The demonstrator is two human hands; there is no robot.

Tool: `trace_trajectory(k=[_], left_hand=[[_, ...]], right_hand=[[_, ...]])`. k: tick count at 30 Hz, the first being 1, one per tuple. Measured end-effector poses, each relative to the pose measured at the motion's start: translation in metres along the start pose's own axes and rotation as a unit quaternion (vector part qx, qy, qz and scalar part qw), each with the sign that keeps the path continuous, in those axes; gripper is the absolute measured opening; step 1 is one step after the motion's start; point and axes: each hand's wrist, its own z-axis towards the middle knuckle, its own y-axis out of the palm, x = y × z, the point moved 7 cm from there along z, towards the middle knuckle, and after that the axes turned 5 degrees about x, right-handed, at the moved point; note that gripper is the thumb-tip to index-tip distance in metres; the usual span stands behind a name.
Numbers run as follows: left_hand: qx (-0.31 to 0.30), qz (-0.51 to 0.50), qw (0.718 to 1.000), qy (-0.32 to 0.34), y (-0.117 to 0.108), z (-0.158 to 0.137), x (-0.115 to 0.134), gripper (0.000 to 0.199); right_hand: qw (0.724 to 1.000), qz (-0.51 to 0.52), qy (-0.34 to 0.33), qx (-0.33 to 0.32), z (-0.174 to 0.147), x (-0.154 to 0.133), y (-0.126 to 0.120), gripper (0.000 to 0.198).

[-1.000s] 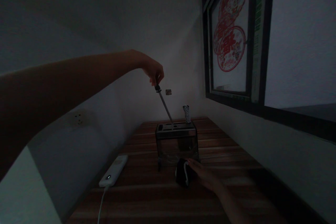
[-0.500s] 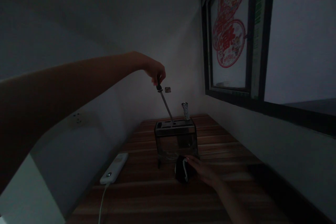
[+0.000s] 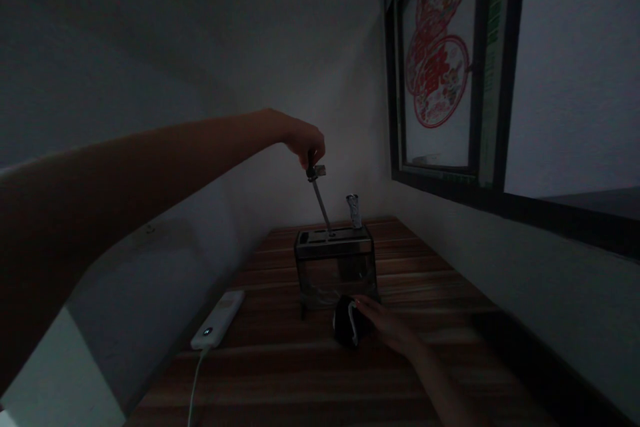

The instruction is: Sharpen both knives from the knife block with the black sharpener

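Okay, so for writing: the red round decoration (image 3: 440, 80) on the window has a big red Chinese character, too blurry for me to swear to, and the green lettering (image 3: 495, 3) down the window frame is just as unreadable. I can't make out a brand on the white device (image 3: 219, 320) along the worktop's (image 3: 280, 360) left edge, the one with the cord (image 3: 194, 380).

Compared with half a second ago, the left hand (image 3: 307, 143) has shifted right and a bit lower. It's closed around the rod's (image 3: 322, 205) black handle (image 3: 311, 165), which now overlaps the little patch (image 3: 321, 170) on the wall. The rod leans more steeply, tip at the top of the slotted holder (image 3: 310, 253), towards the worktop's far edge. A silvery thing (image 3: 355, 212) sticks up at the holder's back right.

The right hand (image 3: 383, 323) hasn't really budged: fingers on the black bundle (image 3: 344, 327), nearer the front edge. Can't tell if it's actually gripping. Hands are well apart.
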Motion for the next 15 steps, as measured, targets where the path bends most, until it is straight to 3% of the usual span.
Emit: trace_trajectory(k=[9, 15], left_hand=[[0.048, 0.076, 0.996, 0.011, -0.001, 0.011, 0.024, 0.016], [0.074, 0.176, 0.980, 0.052, 0.021, 0.025, 0.040, 0.017]], right_hand=[[1.000, 0.000, -0.001, -0.013, -0.002, -0.003, 0.004, 0.043], [1.000, -0.005, 0.005, -0.012, -0.004, -0.005, 0.005, 0.047]])
